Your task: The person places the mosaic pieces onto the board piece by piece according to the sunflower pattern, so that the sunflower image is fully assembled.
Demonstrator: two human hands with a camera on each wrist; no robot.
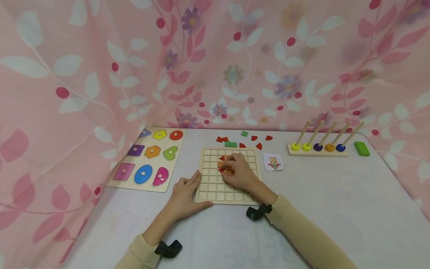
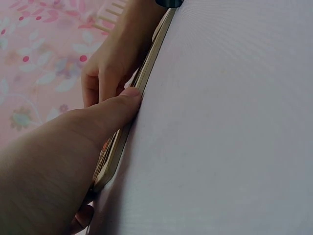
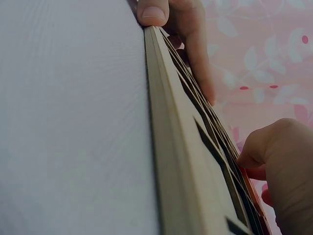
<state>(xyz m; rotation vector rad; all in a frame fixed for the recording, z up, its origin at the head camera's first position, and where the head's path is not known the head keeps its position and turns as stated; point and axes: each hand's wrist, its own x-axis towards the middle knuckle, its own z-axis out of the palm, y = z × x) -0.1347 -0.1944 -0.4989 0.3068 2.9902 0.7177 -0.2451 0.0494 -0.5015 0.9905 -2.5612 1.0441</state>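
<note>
A pale wooden grid board lies flat on the table. My left hand steadies its near-left corner, the straight thumb along the front edge and fingers against the left side. My right hand reaches over the board with curled fingers. Between its thumb and fingertips shows a small red piece, seemingly pinched at the grid. Another red piece and an orange square lie in cells beside the fingers; more orange pieces are partly hidden beneath the hand. In the right wrist view, the thumb is low over the board.
Behind the board lie loose red pieces and green pieces. A pattern card is at its right. The shape puzzle stands left; a pegged stand and green block are far right. A floral curtain hangs behind.
</note>
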